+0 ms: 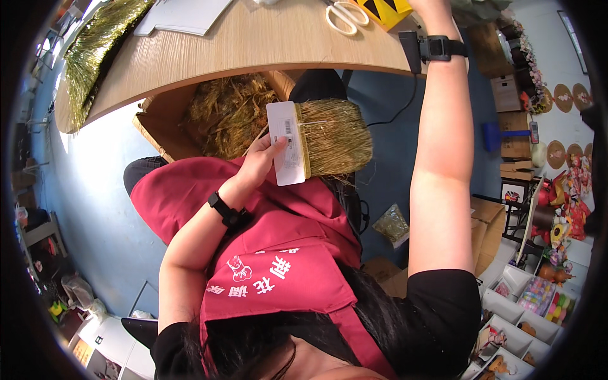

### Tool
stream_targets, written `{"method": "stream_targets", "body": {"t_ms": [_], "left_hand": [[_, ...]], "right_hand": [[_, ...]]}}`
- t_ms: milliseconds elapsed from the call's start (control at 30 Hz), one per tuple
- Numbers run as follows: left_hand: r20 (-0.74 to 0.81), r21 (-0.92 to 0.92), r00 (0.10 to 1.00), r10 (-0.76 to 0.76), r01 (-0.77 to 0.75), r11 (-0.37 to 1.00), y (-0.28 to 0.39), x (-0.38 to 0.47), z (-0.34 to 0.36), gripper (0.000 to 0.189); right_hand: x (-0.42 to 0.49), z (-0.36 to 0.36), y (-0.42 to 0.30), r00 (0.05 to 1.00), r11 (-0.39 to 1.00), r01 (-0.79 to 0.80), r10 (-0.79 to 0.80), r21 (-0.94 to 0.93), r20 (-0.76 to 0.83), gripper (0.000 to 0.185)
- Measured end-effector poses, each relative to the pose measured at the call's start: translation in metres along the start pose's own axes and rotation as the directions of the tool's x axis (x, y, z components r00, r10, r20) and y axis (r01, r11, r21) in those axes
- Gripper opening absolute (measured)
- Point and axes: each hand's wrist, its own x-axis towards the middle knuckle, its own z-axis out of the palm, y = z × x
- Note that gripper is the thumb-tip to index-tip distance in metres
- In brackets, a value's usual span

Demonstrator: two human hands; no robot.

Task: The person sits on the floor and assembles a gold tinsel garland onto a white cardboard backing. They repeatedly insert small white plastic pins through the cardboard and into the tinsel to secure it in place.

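Observation:
My left hand (263, 156) grips the edge of a white card (285, 161) bearing a printed label, the thumb lying on top. From the card hangs a thick gold tinsel fringe (337, 137), spread over my lap above the red apron (280, 228). A thin white strip lies across the card and fringe. My right arm reaches over the table, and my right hand (430, 12) is cut off by the top edge of the view beside a yellow and black packet (385, 12). Its fingers are hidden. White-handled scissors (346, 18) lie left of that packet.
The wooden table (266, 42) carries a gold tinsel bundle (88, 71) and white sheets (185, 16). Below it, a cardboard box (164, 123) holds gold tinsel scraps (228, 114). A black cable (399, 116) trails from my right wrist. A clear packet (393, 225) lies on the blue floor.

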Motion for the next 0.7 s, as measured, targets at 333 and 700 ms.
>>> {"method": "stream_targets", "body": {"t_ms": [333, 700], "left_hand": [[0.062, -0.030, 0.989, -0.133, 0.135, 0.990, -0.003, -0.010, 0.005, 0.046], [0.063, 0.082, 0.971, -0.231, 0.225, 0.971, -0.002, -0.004, 0.008, 0.043]], "right_hand": [[-0.041, -0.052, -0.052, 0.837, 0.862, 0.330, -0.078, 0.385, -0.542, 0.017], [-0.300, -0.018, -0.130, 0.967, 0.597, -0.254, 0.152, 0.761, 0.204, 0.009]]}}
